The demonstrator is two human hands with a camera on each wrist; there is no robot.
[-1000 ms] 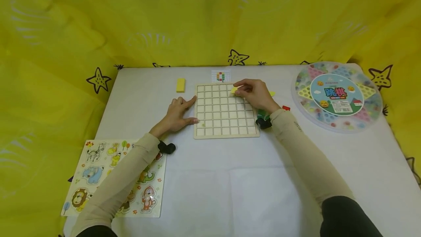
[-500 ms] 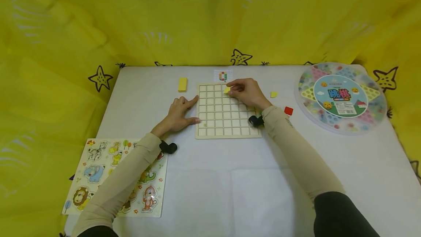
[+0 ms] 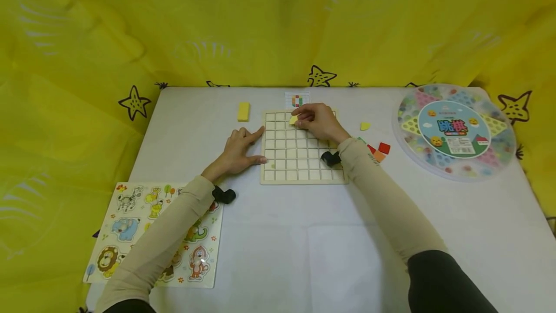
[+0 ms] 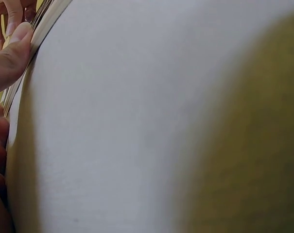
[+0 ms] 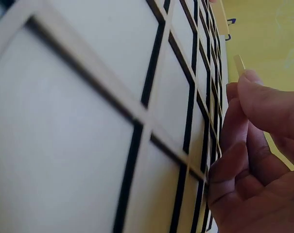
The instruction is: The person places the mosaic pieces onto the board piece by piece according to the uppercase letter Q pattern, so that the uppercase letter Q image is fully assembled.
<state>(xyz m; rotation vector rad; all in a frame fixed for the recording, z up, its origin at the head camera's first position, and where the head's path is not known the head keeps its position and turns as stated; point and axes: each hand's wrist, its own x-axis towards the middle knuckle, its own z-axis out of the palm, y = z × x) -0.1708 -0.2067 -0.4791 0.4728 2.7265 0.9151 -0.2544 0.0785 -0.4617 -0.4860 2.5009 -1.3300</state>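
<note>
A wooden grid board (image 3: pixel 304 179) with many square cells lies mid-table. My left hand (image 3: pixel 238 151) braces its left edge, with thumb and index finger spread along the frame. In the left wrist view, the thumb (image 4: pixel 13 58) touches the rim. My right hand (image 3: pixel 320 120) pinches a small yellow tile (image 3: pixel 293 120) over the board's upper rows; the right wrist view shows this tile (image 5: pixel 240 64) edge-on between thumb and finger. A small printed card (image 3: pixel 297 100) with a coloured block pattern lies just behind the board.
A yellow block (image 3: pixel 243 112) sits left of the board. Right of it lie a yellow piece (image 3: pixel 365 125), a red tile (image 3: pixel 384 148) and an orange tile (image 3: pixel 379 156). A round game box (image 3: pixel 453 132) stands far right. An animal puzzle board (image 3: pixel 204 274) lies under the left forearm.
My right hand has moved left across the board with the yellow tile, uncovering coloured tiles on the right. The left hand keeps its place at the board's edge.
</note>
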